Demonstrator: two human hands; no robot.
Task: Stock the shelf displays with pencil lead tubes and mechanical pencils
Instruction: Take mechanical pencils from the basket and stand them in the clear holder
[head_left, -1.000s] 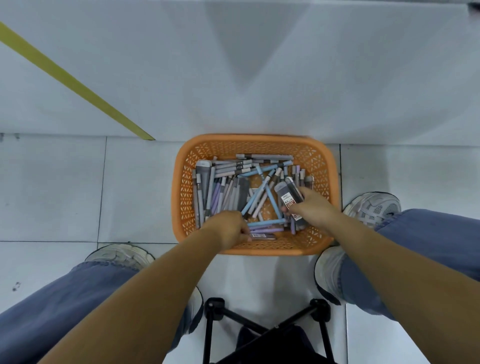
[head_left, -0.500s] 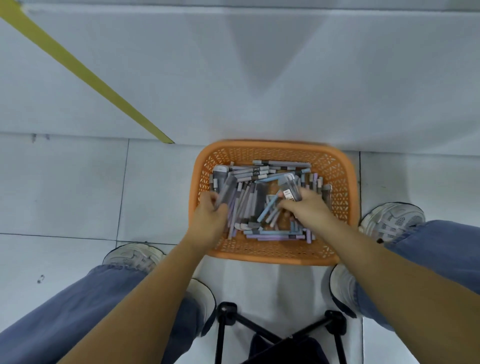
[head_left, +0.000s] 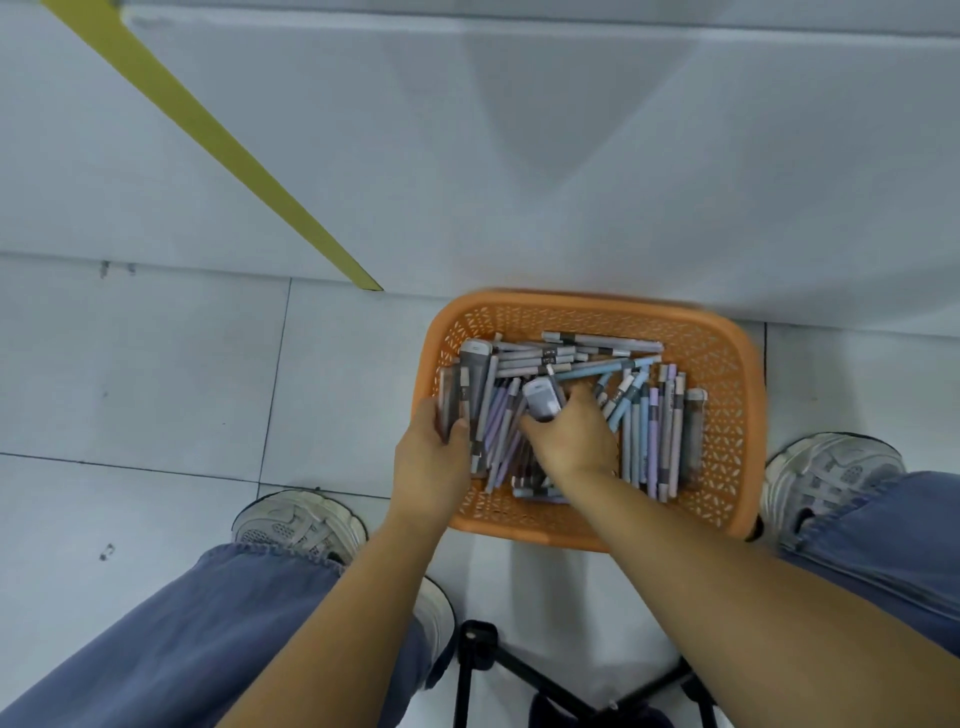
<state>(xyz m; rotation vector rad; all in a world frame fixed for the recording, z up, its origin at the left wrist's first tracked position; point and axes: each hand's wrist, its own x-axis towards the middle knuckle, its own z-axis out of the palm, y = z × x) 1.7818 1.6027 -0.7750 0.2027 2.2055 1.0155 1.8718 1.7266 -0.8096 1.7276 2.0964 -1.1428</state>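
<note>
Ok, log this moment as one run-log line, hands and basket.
phase: gathering stock | left hand: gripping grey lead tubes | right hand: holding grey lead tube | orange plastic mesh basket: on floor, full

basket (head_left: 727, 426) on floor (head_left: 156, 389), against base of wall panel (head_left: 519, 156), between two shoes: left shoe (head_left: 298, 522) near-left, right shoe (head_left: 831, 467) just right. pencils (head_left: 649, 431) and lead tubes (head_left: 475, 374) piled in basket. left hand (head_left: 431, 462) at basket's left side, right hand (head_left: 571, 441) mid-basket. stool frame (head_left: 519, 670) nearest camera.

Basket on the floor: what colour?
Orange basket, with lattice walls; head view.
</note>
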